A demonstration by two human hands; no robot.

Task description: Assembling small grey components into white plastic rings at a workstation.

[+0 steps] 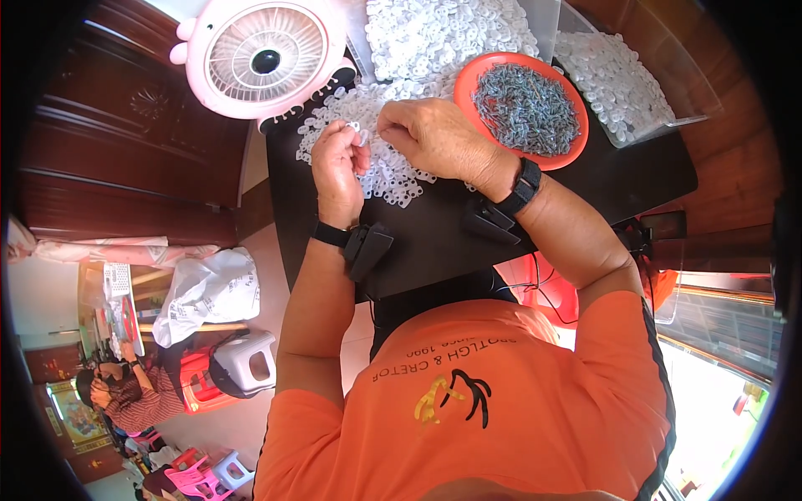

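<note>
Clear pc (362, 134) is up in L hand (341, 163), pinched btwn thumb & fingers, just above the pile's L part. R hand (430, 138) is just beside it, thumb & index tips drawn together; can't tell if anything's btwn them.

Pile (401, 179) of loose clear/white pcs lies under & around both hands, too many to count. R of R hand: 1 red dish (583, 125), round, full of thin metal bits (526, 108), also uncountable. 2 clear bins w/ more pcs: far bin (547, 29) behind the pile, R bin (668, 63) just past the dish. 1 pink fan (266, 62) far L, its feet near the pile, so tight on that side.

Table (418, 255) is black; bare top btwn the forearms, from pile to near edge, plus a strip L of pile to the L edge & another below dish to the R corner. Most room is on the near side.

2 black wrist straps, L strap (332, 234) & R strap (524, 185), each w/ a black box by it over the bare top.

Writing: orange shirt (501, 367) has dark print, upside down, & a yellow/black emblem; white bag (213, 292) off L has print too small to read. Beyond: grey stool (255, 363), red stool (198, 380), 1 other person (142, 401).
</note>
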